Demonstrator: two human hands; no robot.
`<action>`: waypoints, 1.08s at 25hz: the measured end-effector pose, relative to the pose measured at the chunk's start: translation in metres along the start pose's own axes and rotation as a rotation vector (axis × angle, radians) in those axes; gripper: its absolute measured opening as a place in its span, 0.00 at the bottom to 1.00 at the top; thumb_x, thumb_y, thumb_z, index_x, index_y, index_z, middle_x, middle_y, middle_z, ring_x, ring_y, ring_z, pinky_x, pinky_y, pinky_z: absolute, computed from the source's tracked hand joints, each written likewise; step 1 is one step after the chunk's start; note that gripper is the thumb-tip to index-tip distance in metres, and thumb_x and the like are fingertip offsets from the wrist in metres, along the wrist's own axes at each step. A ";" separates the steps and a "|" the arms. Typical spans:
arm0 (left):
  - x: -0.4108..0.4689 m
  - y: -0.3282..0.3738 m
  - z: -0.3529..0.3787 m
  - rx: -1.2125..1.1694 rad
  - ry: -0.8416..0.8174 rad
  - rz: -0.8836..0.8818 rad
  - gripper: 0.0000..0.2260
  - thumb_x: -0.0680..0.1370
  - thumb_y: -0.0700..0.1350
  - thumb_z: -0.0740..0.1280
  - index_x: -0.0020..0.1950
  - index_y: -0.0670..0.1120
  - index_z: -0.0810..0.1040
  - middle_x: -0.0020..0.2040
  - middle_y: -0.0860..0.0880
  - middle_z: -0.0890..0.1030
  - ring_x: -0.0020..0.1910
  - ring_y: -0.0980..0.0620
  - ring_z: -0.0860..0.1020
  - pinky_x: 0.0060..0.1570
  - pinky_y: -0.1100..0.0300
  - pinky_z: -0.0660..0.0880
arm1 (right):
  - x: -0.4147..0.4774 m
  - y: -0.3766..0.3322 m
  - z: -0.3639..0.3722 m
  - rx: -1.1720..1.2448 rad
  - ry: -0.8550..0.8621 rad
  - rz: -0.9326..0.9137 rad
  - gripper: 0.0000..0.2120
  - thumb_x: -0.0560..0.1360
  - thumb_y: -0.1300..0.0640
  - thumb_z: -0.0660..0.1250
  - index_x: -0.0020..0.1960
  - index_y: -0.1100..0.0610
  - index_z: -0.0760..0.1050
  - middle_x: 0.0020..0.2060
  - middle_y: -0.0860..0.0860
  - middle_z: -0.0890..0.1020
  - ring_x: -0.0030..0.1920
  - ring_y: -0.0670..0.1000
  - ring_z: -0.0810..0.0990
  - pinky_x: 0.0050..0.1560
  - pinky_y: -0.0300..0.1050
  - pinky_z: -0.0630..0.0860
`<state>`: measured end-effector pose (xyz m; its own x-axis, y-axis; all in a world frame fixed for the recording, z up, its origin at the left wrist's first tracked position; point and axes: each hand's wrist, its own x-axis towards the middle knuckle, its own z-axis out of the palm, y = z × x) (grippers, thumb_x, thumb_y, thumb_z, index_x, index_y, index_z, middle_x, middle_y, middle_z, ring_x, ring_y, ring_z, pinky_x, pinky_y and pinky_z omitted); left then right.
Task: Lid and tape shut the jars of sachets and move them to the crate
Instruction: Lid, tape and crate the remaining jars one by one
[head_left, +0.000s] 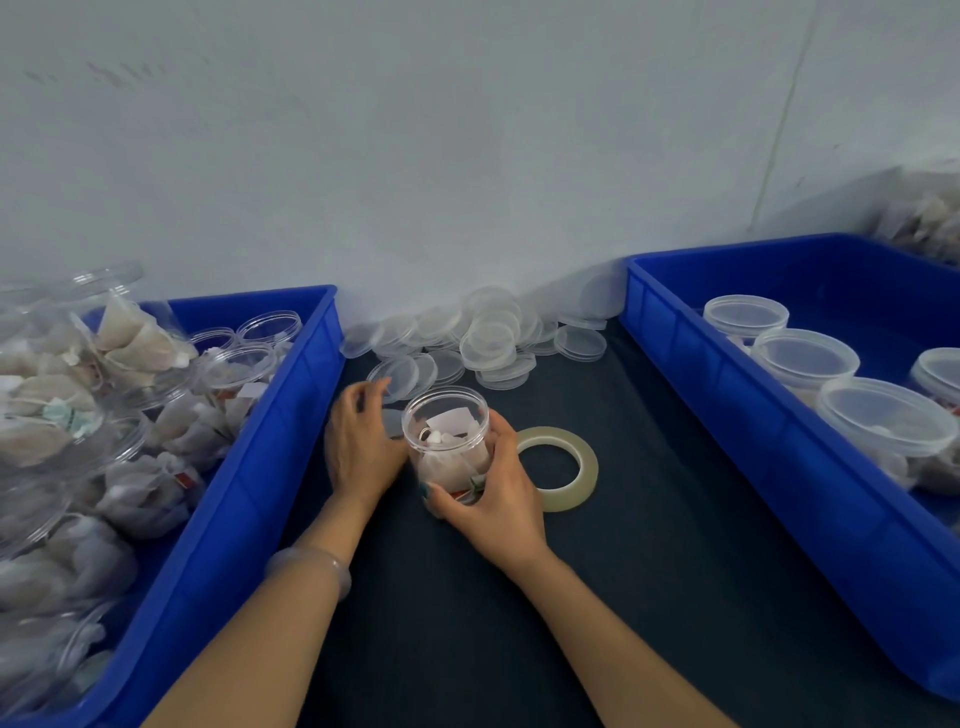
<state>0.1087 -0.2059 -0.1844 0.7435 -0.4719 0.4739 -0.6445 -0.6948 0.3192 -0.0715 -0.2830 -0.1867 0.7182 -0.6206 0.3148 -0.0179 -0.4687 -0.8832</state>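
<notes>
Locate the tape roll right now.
Head view: the tape roll lies flat on the dark mat, just right of the jar, its left edge hidden behind the right hand gripping that jar; the right blue crate sits further right.

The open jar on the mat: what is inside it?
Whitish sachets and a paper tag show through the jar. The right hand covers its lower side, so the bottom is hidden.

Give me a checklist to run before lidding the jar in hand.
1. The right hand grips the jar: ok.
2. The jar's mouth is uncovered: ok.
3. The sachets sit clear of the rim: cannot tell.
4. The left hand, by the lid pile, grips a lid: cannot tell.
5. The tape roll lies beside the jar: ok.
6. The right crate has bare floor: ok.
</notes>
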 end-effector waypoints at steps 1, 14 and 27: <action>0.003 -0.004 0.004 0.010 -0.202 -0.005 0.25 0.77 0.53 0.67 0.73 0.51 0.69 0.72 0.42 0.69 0.69 0.42 0.69 0.63 0.45 0.71 | 0.000 -0.001 0.000 -0.012 -0.004 -0.009 0.50 0.60 0.36 0.74 0.75 0.41 0.52 0.66 0.38 0.73 0.65 0.38 0.73 0.59 0.30 0.71; -0.032 0.068 -0.093 -0.716 -0.112 0.312 0.21 0.74 0.64 0.67 0.66 0.62 0.76 0.65 0.63 0.74 0.66 0.66 0.70 0.60 0.72 0.69 | -0.001 0.000 -0.001 -0.037 -0.003 -0.094 0.50 0.65 0.43 0.77 0.78 0.47 0.52 0.70 0.41 0.70 0.67 0.42 0.72 0.58 0.39 0.75; -0.036 0.101 -0.088 -0.004 -0.131 0.063 0.27 0.72 0.69 0.62 0.67 0.60 0.71 0.62 0.48 0.70 0.55 0.50 0.76 0.41 0.59 0.70 | -0.003 0.001 -0.002 0.087 -0.017 -0.148 0.40 0.65 0.42 0.75 0.71 0.47 0.61 0.61 0.41 0.77 0.59 0.39 0.77 0.55 0.33 0.74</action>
<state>0.0012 -0.2108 -0.0973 0.7181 -0.5815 0.3823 -0.6912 -0.6594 0.2955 -0.0753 -0.2827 -0.1877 0.7202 -0.5379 0.4382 0.1485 -0.4975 -0.8547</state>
